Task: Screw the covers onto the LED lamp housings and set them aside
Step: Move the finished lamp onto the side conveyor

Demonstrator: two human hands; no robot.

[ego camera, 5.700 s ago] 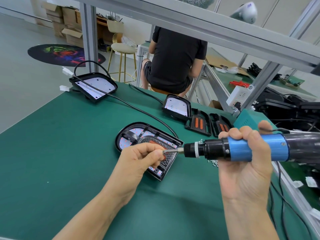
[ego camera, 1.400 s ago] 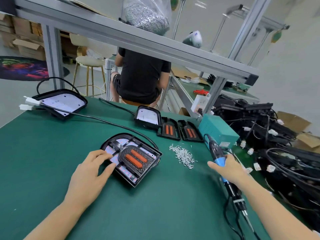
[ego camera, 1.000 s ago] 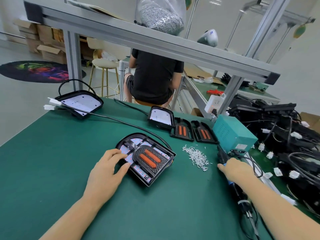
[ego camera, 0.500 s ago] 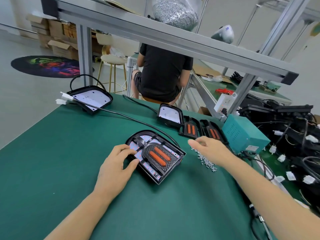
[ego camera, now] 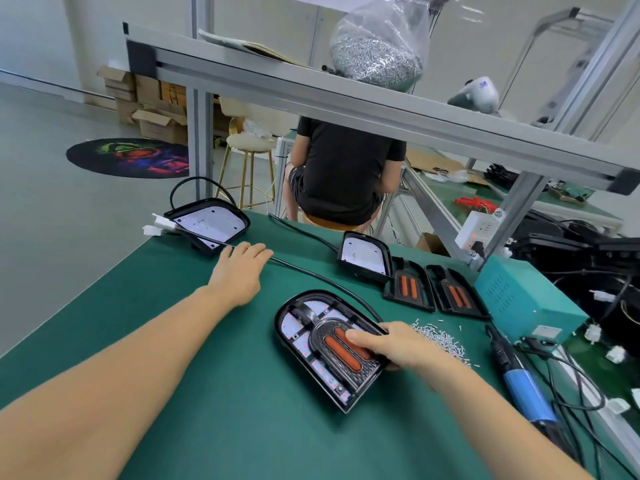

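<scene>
Head | right hand [ego camera: 398, 344] grips lamp housing [ego camera: 329, 344] | left hand [ego camera: 239, 268] apart

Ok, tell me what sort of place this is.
Likely a small electronics assembly workshop: LED lamp housings on a green workbench, loose screws, an electric screwdriver, and a bag of screws overhead.
</scene>
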